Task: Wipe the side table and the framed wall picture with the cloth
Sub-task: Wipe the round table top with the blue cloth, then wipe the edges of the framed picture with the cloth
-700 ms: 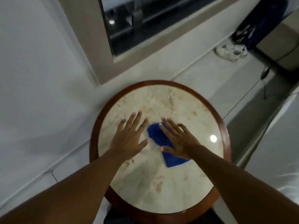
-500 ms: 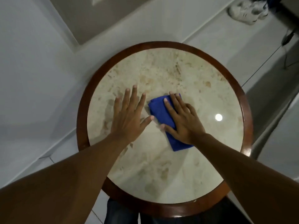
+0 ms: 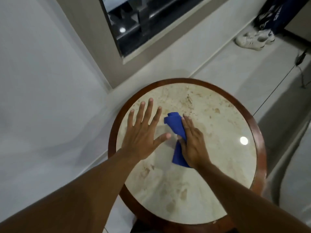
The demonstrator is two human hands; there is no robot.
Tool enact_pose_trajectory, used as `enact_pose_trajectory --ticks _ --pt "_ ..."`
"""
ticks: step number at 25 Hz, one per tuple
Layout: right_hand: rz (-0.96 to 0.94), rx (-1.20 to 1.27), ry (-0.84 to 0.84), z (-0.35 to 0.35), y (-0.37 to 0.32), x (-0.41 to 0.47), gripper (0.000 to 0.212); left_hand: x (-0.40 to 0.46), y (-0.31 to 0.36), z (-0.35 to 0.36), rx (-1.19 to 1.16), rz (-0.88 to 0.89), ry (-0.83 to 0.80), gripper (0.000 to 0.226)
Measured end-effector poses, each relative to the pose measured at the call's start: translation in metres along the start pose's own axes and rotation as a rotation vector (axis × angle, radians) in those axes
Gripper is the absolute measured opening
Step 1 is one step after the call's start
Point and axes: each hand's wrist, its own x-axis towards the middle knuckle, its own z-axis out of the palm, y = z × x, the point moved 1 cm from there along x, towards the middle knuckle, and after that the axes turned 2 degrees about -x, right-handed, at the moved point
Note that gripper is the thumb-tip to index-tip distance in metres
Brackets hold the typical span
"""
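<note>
Grip: right hand (image 3: 193,145) closed around the blue cloth (image 3: 175,126), fingers over its top, thumb tucked under its left edge, cloth bunched and pressed onto the surface (image 3: 218,165) near centre. Left hand (image 3: 143,132) flat, fingers spread wide, holding nothing, palm down just beside the cloth toward the surface's left edge. Surface is round, mottled beige stone with a dark wood rim. Framed wall picture (image 3: 134,22) sits beyond the far edge. White sneakers (image 3: 254,40) on the floor, far right.
</note>
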Motion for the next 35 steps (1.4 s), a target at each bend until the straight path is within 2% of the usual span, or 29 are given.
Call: enact_pose_trajectory --ticks 4,7,10,12,15,20,23,25,28,30,32,35 --pt "-0.183 0.091 0.150 -0.078 -0.106 0.033 0.060 -0.024 -0.025 -0.130 0.012 0.037 0.194 0.089" --pt "-0.346 0.127 0.275 -0.162 -0.200 0.068 0.063 -0.056 -0.052 -0.257 0.104 0.051 0.323 0.085" --pt "-0.544 0.196 0.351 -0.255 -0.322 0.104 0.064 -0.096 -0.076 -0.397 0.221 0.007 0.502 0.085" --pt "-0.691 0.226 0.380 -0.310 -0.407 0.119 0.057 -0.121 -0.088 -0.486 0.334 -0.007 0.608 0.084" --pt "-0.912 0.212 0.499 -0.381 -0.533 0.137 0.050 -0.164 -0.111 -0.610 0.489 -0.062 0.791 0.084" --pt "-1.056 0.235 0.801 -0.492 -0.706 0.148 0.054 -0.253 -0.165 -0.773 0.612 -0.264 1.108 0.082" --pt "-1.051 0.221 0.890 -0.545 -0.785 0.145 0.056 -0.303 -0.212 -0.813 0.665 -0.517 1.083 0.081" --pt "-1.040 0.169 0.937 -0.573 -0.829 0.145 0.052 -0.319 -0.238 -0.808 0.630 -0.598 1.039 0.084" --pt "-1.003 0.117 1.098 -0.607 -0.876 0.158 0.051 -0.319 -0.264 -0.788 0.657 -0.563 1.004 0.080" --pt "-0.979 0.103 1.157 -0.613 -0.896 0.174 0.051 -0.313 -0.277 -0.786 0.660 -0.541 1.037 0.080" --pt "-0.943 0.185 1.182 -0.600 -0.906 0.185 0.055 -0.307 -0.286 -0.785 0.671 -0.522 1.073 0.084" --pt "-1.003 0.308 1.114 -0.547 -0.885 0.194 0.066 -0.305 -0.293 -0.779 0.740 -0.476 1.159 0.087"
